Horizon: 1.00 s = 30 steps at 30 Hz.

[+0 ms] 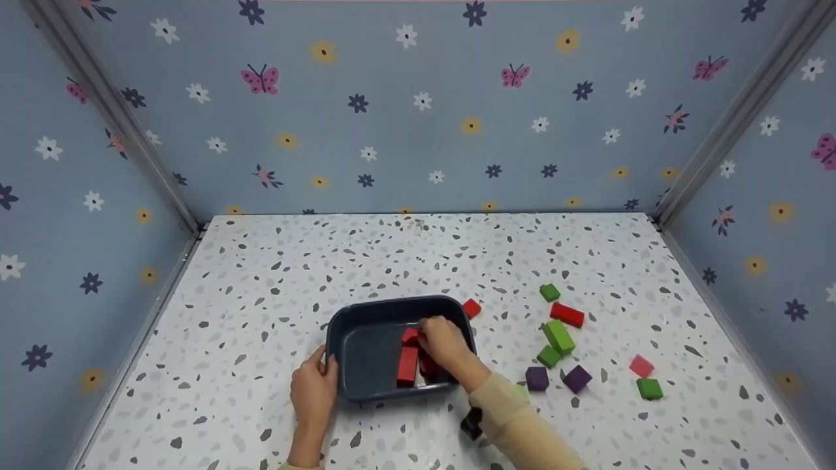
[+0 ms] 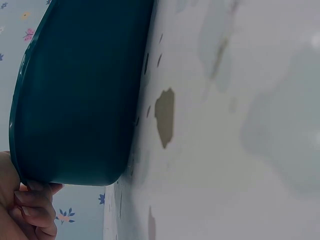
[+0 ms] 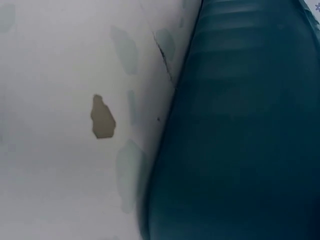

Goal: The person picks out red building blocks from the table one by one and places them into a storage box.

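A dark blue rectangular tub (image 1: 366,310) rests on the speckled table. At its left end, my left hand (image 1: 313,385) grips the rim, thumb at the inside and fingers outside; the left wrist view shows curled fingers (image 2: 37,207) under the rim. My right hand (image 1: 445,343) reaches into the tub's right side, fingers curled down on a small red block (image 1: 410,337). Beside it in the tub lie a long red block (image 1: 407,365) and another red block (image 1: 428,365), partly covered by the hand. Only the tub's outer wall (image 3: 240,150) shows in the right wrist view, without the hand.
Just outside the tub's right corner is a red block (image 1: 471,308). Further right lie a red block (image 1: 567,314), a long green block (image 1: 559,337), several smaller green ones, purple blocks (image 1: 577,378) and a pink block (image 1: 641,365). A light green block (image 1: 520,391) shows behind the right sleeve.
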Each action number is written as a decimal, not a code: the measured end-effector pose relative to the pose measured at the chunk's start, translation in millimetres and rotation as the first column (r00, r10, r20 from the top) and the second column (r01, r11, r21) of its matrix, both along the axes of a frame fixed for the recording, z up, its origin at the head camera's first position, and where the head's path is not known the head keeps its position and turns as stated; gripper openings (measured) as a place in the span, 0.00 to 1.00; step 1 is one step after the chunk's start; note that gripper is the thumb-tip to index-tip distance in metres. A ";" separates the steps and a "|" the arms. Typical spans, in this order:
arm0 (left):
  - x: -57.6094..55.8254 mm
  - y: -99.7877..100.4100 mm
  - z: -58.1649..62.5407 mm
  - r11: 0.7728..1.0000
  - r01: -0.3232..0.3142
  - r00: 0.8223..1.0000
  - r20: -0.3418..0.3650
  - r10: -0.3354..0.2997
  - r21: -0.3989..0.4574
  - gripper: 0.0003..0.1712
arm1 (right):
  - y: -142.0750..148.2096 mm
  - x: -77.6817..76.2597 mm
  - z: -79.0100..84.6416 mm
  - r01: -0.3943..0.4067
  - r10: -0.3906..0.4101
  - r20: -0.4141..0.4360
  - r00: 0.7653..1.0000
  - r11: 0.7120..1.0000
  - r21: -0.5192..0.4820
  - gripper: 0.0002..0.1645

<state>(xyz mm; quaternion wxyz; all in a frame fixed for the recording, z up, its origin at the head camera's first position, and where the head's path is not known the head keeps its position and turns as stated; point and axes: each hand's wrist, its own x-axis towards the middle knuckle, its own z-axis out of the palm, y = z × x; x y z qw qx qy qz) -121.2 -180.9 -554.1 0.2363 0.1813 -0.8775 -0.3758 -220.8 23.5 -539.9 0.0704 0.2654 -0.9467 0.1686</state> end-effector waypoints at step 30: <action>-0.6 -0.5 0.2 0.999 0.004 0.999 0.037 -0.005 0.037 0.16 | 23.2 5.5 28.5 -0.071 0.059 -0.070 0.996 0.981 -0.182 0.06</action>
